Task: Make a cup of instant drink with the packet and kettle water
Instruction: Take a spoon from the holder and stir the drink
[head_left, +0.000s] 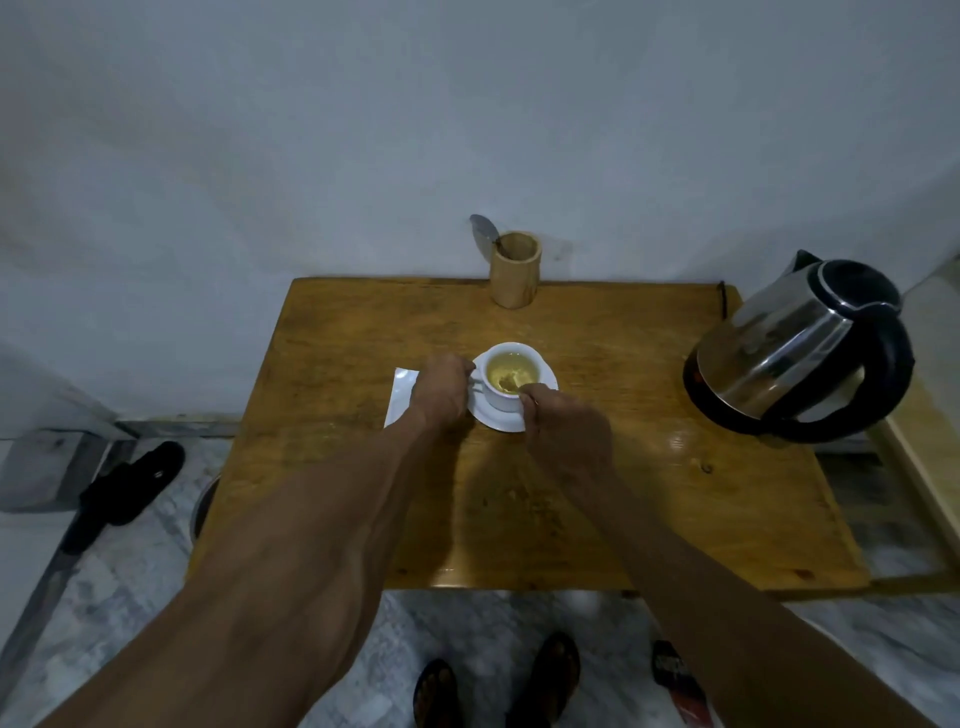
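At frame centre, a white cup (511, 375) of yellowish drink sits on its saucer (496, 415) on the wooden surface (363, 467). The left hand (441, 387) pinches the cup's handle; the right hand (566, 431) is closed at the rim, what it grips unclear. The kettle (795, 353) stands right; the white packet (401, 396) lies left.

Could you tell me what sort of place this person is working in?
Probably a plain room in a home or guesthouse, not a proper kitchen: a small wooden table against a bare wall, an electric kettle beside it, and a stone-patterned floor with a sandal lying about.
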